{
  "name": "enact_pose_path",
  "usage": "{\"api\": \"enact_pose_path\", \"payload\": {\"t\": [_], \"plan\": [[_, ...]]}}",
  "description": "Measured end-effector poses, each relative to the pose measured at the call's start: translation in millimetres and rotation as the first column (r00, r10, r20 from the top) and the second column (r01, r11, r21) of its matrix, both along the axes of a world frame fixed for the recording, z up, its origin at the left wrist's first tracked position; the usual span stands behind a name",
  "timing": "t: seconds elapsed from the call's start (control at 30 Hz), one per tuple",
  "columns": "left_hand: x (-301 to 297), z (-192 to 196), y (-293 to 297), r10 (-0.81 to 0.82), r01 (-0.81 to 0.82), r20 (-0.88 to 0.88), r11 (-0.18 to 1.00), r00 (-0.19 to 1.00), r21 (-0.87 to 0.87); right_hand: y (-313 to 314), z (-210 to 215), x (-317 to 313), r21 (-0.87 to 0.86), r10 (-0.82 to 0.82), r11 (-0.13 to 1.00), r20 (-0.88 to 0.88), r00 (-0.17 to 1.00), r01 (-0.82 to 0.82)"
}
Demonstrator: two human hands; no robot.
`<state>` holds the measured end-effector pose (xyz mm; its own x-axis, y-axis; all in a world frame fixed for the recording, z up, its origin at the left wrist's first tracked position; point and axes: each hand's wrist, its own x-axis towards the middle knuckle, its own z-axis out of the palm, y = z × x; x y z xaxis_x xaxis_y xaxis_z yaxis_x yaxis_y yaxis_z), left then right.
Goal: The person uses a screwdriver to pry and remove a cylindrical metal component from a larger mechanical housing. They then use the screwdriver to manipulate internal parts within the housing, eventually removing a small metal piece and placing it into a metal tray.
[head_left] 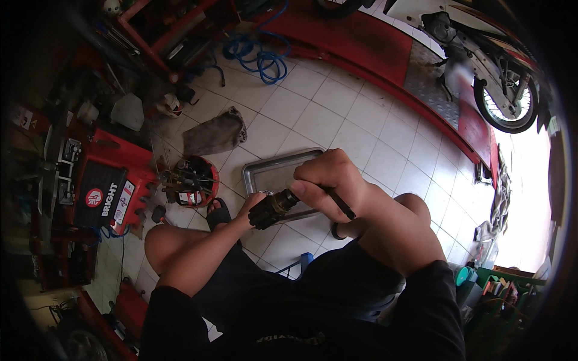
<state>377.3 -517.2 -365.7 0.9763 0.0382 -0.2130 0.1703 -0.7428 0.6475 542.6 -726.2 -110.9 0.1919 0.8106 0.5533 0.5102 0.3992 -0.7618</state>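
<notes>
1. While the left hand (248, 207) cups the dark metal part (272, 208) from below, fingers curled around it, the part sits between both hands.
2. The right hand (328, 180) is closed on the part's upper end, also pinching a thin black tool (341, 203).
3. Just beyond the hands, a metal tray (265, 174) lies on the tiled floor (337, 114).
4. A grey rag (215, 135) lies farther off, left of the tray.

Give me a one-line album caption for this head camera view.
Seated over white floor tiles, left hand steadies a dark greasy cylindrical part while right hand grips a thin dark tool.
</notes>
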Motion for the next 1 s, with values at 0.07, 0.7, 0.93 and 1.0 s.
{"api": "enact_pose_path", "payload": {"t": [0.07,0.7,0.93,1.0], "plan": [[-1,-33,6,-0.014,0.015,0.016,0.999,1.000,-0.040,-1,-3,6,-0.030,0.069,0.997,0.050,0.996,-0.067],[17,-78,26,0.111,-0.127,-0.459,0.992,0.881,-0.005,-18,-22,35,-0.301,-0.274,0.892,0.235,0.932,0.338],[-4,-154,0,0.063,0.059,-0.570,0.980,0.819,0.192,-23,-44,25,-0.372,-0.220,0.882,0.220,0.950,0.290],[-27,-197,-3,0.029,0.212,-0.522,0.893,0.852,0.396,-21,-44,22,-0.435,-0.152,0.868,0.229,0.962,0.241]]}}
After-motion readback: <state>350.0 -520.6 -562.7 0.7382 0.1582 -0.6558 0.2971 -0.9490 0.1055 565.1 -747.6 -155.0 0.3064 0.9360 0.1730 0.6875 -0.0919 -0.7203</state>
